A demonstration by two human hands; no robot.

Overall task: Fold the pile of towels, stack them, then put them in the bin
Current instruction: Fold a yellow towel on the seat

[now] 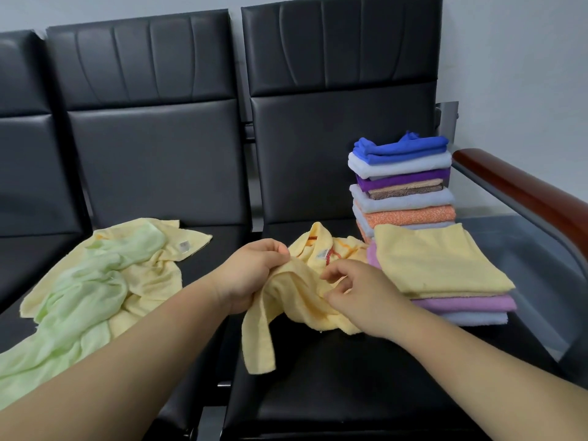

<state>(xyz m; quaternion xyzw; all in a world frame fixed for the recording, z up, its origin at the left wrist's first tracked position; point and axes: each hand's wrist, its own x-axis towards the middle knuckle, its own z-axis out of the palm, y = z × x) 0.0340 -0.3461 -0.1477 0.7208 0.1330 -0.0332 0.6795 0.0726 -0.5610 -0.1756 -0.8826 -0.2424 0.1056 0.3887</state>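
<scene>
A crumpled yellow towel is gripped, bunched, in the left hand, just left of the folded stack. The right hand is laid on it with its fingers half curled; whether it is pinched cannot be told. Being soft, light and limp, it is best taken by two corners.

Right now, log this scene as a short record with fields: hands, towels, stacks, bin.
left hand: grips crumpled yellow towel
right hand: on the same towel, fingers curled; grip unclear
unfolded pile: green and yellow towels on the left seat
tall stack: folded, blue on top, on the right seat
short stack: folded, yellow on top, in front of tall stack
bin: not in view
</scene>
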